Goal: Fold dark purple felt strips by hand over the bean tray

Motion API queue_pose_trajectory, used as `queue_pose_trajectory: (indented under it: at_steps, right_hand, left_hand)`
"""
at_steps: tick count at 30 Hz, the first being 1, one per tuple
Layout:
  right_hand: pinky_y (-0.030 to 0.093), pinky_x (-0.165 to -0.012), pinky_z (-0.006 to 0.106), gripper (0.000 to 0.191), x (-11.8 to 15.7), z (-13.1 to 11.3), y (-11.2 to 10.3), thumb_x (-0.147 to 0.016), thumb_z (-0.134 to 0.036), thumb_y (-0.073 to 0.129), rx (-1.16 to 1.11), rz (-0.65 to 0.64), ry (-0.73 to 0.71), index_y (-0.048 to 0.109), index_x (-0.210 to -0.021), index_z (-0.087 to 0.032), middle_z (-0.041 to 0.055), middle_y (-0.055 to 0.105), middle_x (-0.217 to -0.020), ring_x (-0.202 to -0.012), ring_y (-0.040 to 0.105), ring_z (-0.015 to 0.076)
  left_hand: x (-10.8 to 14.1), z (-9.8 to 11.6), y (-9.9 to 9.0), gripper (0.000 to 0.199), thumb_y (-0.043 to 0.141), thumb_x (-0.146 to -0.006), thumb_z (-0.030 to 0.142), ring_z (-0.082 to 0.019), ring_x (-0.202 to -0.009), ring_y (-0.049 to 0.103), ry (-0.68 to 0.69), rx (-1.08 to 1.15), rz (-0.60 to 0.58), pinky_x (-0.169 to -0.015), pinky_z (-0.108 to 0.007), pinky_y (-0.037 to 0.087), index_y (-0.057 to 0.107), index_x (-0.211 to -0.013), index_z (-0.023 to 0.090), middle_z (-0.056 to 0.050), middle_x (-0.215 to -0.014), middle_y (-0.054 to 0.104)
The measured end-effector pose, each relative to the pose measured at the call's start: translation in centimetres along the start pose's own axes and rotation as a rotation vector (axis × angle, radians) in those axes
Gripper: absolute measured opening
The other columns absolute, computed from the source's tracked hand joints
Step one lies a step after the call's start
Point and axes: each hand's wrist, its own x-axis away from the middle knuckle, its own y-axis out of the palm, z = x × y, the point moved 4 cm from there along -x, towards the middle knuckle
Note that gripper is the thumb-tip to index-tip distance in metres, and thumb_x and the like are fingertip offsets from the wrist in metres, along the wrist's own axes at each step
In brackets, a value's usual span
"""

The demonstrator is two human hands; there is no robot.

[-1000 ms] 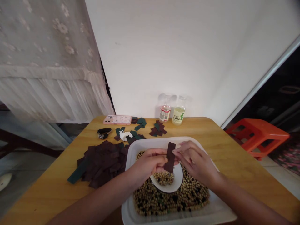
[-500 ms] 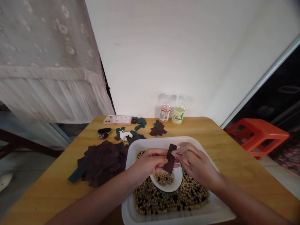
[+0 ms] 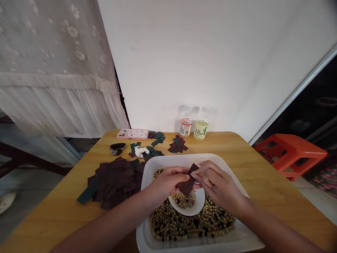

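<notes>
Between my two hands is a dark brown rectangular strip [image 3: 187,187], tilted, cloth or paper-like. My left hand [image 3: 171,179] pinches its left side with the thumb on top. At its upper right, the fingertips of my right hand [image 3: 214,178] are pinched on it; anything small between them is hidden. Below the hands a white bowl [image 3: 199,205] holds pale beads. The bowl sits in a white plastic tray [image 3: 144,226], on a bed of tan and black beads [image 3: 189,226].
A heap of brown strips [image 3: 118,182] lies left of the tray on the wooden table [image 3: 265,189]. Smaller strip piles [image 3: 177,144], a crumpled white tissue [image 3: 141,151], a pink phone [image 3: 132,134], keys [image 3: 117,149] and two bottles [image 3: 201,126] stand behind. An orange stool [image 3: 292,151] is at right.
The brown strip has turned clockwise, its lower end swinging left. Both hands keep their grip and have barely shifted.
</notes>
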Motion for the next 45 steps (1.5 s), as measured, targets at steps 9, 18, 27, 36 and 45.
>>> queue_pose_trajectory:
  at_steps: [9,18,27,36,45]
  right_hand:
    - [0.05,-0.074,0.036,0.026,-0.27,-0.26,-0.19,-0.081,-0.004,0.045,0.002,0.016,-0.015,0.038,-0.062,-0.021,0.0016,0.05,-0.071,-0.071,0.054,0.0141]
    - [0.049,-0.073,0.035,0.022,0.01,-0.08,-0.01,-0.08,-0.005,0.047,0.012,0.0,-0.035,0.042,-0.064,-0.02,0.0022,0.051,-0.071,-0.073,0.053,0.0148]
    - [0.048,-0.075,0.035,0.024,-0.15,-0.44,-0.22,-0.079,-0.004,0.047,0.008,0.011,-0.049,0.041,-0.063,-0.02,0.0013,0.05,-0.07,-0.07,0.052,0.0138]
    - [0.048,-0.076,0.036,0.027,-0.1,-0.17,-0.16,-0.079,-0.003,0.047,0.01,0.018,-0.041,0.037,-0.062,-0.02,0.0015,0.05,-0.07,-0.071,0.052,0.0144]
    - [0.047,-0.075,0.036,0.027,0.05,0.1,-0.17,-0.079,-0.002,0.048,-0.011,0.013,-0.022,0.036,-0.063,-0.02,0.001,0.048,-0.069,-0.07,0.051,0.0144]
  left_hand:
    - [0.27,0.05,0.31,0.024,0.066,-0.062,0.022,-0.02,-0.073,0.065,-0.033,0.005,0.029,-0.069,-0.031,0.048,0.067,-0.084,0.011,-0.01,-0.079,0.069]
    - [0.19,-0.14,0.12,0.025,0.064,-0.064,0.021,-0.019,-0.072,0.065,-0.027,0.014,0.013,-0.069,-0.031,0.048,0.067,-0.087,0.011,-0.01,-0.079,0.069]
    - [0.36,0.13,0.39,0.025,0.063,-0.063,0.019,-0.018,-0.067,0.065,-0.035,0.002,0.025,-0.066,-0.029,0.049,0.067,-0.086,0.011,-0.01,-0.077,0.069]
    - [0.13,-0.06,0.15,0.022,0.063,-0.064,0.018,-0.019,-0.072,0.066,-0.033,0.026,0.039,-0.067,-0.029,0.049,0.067,-0.085,0.012,-0.009,-0.076,0.07]
    - [0.33,0.12,0.13,0.021,0.063,-0.063,0.018,-0.021,-0.076,0.066,-0.043,0.035,0.064,-0.067,-0.029,0.05,0.067,-0.083,0.013,-0.01,-0.079,0.07]
